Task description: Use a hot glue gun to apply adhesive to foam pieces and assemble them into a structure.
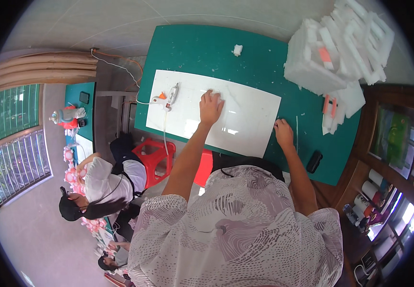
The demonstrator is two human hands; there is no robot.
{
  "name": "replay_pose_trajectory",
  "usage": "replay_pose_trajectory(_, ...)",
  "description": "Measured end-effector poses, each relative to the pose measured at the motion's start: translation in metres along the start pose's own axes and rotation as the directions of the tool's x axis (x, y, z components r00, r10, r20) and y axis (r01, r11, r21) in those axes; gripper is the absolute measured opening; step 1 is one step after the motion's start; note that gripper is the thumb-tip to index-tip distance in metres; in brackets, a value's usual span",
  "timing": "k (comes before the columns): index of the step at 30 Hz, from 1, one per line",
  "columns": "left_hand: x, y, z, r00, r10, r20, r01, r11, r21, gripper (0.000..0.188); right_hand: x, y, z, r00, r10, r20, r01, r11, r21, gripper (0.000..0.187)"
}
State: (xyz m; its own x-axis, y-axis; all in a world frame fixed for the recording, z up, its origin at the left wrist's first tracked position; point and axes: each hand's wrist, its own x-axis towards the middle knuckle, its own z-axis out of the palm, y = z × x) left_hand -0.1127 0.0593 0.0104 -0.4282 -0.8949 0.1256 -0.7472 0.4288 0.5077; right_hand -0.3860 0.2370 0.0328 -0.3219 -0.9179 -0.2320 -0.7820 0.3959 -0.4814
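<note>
White board [252,112]: left hand [211,109] on it, right hand [284,133] at its right edge; we cannot tell whether fingers [208,97] grip.

Glue gun [172,95] on L side of board [255,112] on tbl [192,48], w/ foam pile [310,60] back R.

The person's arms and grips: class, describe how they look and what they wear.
The left arm and right arm wear short, loose, pale sleeves patterned in greyish purple, bare below. The left grip and right grip are ungloved; no watch or bracelet shows.
</note>
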Motion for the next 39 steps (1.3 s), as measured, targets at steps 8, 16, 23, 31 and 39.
replay_pose_trajectory(8, -0.002, 0.006, -0.022, 0.995, -0.099, 0.031, 0.1, 0.994, -0.053, 0.054, 0.012, -0.037, -0.013, 0.983, -0.086, -0.159, 0.119, 0.97, 0.212, 0.009)
replay_pose_trajectory(16, -0.005, -0.013, -0.046, 0.984, -0.176, 0.024, 0.17, 0.891, -0.421, 0.027, 0.078, -0.121, 0.053, 0.989, -0.027, 0.148, -0.075, 0.765, 0.639, 0.011)
replay_pose_trajectory(23, -0.008, -0.033, -0.045, 0.945, -0.311, 0.098, 0.305, 0.739, -0.6, 0.031, 0.09, -0.163, 0.081, 0.973, -0.106, 0.206, -0.04, 0.798, 0.601, 0.015)
replay_pose_trajectory(31, 0.001, -0.057, -0.065, 0.947, -0.306, 0.096, 0.307, 0.781, -0.544, 0.02, 0.079, -0.158, 0.084, 0.961, -0.158, 0.229, 0.003, 0.829, 0.559, 0.022)
replay_pose_trajectory(39, -0.008, -0.118, -0.094, 0.955, -0.205, -0.214, 0.257, 0.933, 0.254, 0.039, 0.069, -0.15, 0.075, 0.945, -0.067, 0.319, -0.103, 0.867, 0.487, 0.025)
